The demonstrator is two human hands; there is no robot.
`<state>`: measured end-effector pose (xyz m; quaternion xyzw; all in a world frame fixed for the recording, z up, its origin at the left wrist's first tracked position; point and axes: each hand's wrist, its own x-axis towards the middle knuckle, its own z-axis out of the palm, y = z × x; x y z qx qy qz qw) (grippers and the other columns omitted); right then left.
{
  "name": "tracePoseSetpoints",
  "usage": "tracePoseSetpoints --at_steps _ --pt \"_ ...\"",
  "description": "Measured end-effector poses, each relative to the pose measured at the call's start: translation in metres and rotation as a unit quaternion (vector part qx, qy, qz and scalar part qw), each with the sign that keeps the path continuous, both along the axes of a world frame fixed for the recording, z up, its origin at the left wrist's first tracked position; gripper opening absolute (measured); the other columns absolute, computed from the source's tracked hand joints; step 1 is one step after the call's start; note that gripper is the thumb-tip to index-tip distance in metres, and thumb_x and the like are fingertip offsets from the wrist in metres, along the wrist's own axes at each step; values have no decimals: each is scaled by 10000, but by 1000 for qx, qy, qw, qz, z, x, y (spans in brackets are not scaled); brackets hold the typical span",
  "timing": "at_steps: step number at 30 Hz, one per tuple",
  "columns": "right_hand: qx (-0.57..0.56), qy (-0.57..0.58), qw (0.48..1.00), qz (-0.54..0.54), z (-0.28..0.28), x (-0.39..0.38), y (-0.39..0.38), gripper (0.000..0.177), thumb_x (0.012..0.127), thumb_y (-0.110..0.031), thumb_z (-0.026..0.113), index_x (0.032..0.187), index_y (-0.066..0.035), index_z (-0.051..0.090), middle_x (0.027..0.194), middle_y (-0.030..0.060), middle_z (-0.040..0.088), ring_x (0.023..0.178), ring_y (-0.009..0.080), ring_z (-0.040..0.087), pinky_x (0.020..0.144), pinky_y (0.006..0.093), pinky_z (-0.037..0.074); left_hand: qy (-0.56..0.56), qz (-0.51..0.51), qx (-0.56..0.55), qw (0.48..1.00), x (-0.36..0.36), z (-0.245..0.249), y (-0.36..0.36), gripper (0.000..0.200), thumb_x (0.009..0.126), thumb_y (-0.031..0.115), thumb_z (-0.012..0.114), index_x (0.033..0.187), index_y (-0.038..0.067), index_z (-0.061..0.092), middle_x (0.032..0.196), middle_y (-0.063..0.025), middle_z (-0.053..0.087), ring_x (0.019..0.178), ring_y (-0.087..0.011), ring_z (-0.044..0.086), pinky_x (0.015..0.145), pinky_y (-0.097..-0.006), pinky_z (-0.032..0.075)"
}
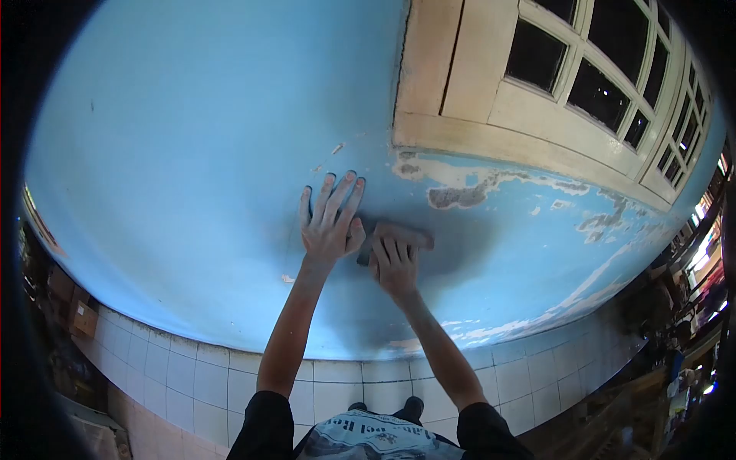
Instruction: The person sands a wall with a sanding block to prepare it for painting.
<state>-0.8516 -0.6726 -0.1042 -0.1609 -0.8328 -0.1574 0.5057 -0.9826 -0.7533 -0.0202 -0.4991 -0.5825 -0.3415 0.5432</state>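
My left hand (331, 221) lies flat on the light blue wall (192, 169), its fingers spread and pointing up. Just to the right, my right hand (395, 262) is wrapped over a brownish, block-shaped object (418, 236) that rests against the wall. The thumb side of my right hand faces my left hand, and the two hands are a short distance apart. Above and to the right of them, the paint is peeled, with grey and whitish patches (460, 195) showing.
A cream wooden window frame (529, 115) with dark panes fills the upper right. White tiles (337, 373) run below the wall. A brown box (83, 318) is at the far left, and cluttered items lie at the far right.
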Motion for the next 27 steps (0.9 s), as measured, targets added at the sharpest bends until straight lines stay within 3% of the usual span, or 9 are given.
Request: tracePoseSetpoints --at_steps 4,8,11,14,17,20,22,25,27 --pt "-7 12 1000 -3 18 -7 4 403 817 -226 587 1205 -117 575 1124 64 577 1086 235 508 874 458 384 -2 -10 -2 1000 1 -2 -1 450 925 276 295 1284 145 533 1340 -44 487 1256 -278 432 1054 -529 232" --pt "39 128 991 -19 139 -16 -9 405 824 -233 589 1208 -105 571 1177 84 572 1067 260 521 887 470 372 -19 -78 21 997 -4 1 -5 427 903 254 332 1243 149 569 1316 -40 512 1240 -228 461 1068 -494 223" --pt "36 112 992 -36 138 -22 -19 387 833 -220 579 1199 -96 576 1203 92 566 1058 270 528 895 470 370 -21 -94 47 994 -20 7 -22 419 907 238 347 1249 118 557 1307 -69 515 1221 -255 478 1075 -504 197" --pt "56 5 998 6 49 -23 -16 376 842 -209 569 1202 -98 578 1204 78 568 1058 253 532 914 459 370 -39 -39 48 997 -41 4 -37 436 930 250 321 1276 73 518 1318 -114 497 1247 -299 440 1075 -523 178" --pt "43 2 997 70 53 -29 -13 374 850 -219 562 1204 -99 579 1207 63 571 1054 234 540 939 452 368 -41 7 55 998 -45 6 -32 459 950 278 278 1289 68 505 1325 -114 492 1265 -308 419 1071 -532 181" --pt "26 35 998 55 130 -36 -18 393 853 -255 561 1220 -114 574 1226 50 559 1070 206 532 949 452 370 -46 7 46 998 -42 3 -38 479 959 308 236 1286 100 519 1329 -77 498 1259 -286 434 1069 -525 195" --pt "97 87 991 -26 181 -37 -28 405 850 -281 565 1224 -124 572 1244 52 543 1087 191 520 937 440 379 -44 -6 47 998 -43 6 -37 500 963 327 210 1290 103 516 1340 -75 490 1268 -285 423 1070 -523 197" --pt "49 59 997 13 123 -46 -28 443 843 -261 563 1251 -91 540 1232 68 538 1115 235 500 962 486 342 -48 -18 49 997 -47 7 -34 534 971 361 167 1297 116 512 1348 -71 484 1273 -284 417 1072 -517 199" --pt "46 -51 997 45 54 -46 -29 454 845 -261 556 1263 -88 525 1241 72 534 1113 241 502 949 460 354 -62 -36 42 997 -45 3 -38 562 971 385 141 1296 119 514 1342 -71 491 1279 -287 411 1074 -514 198"
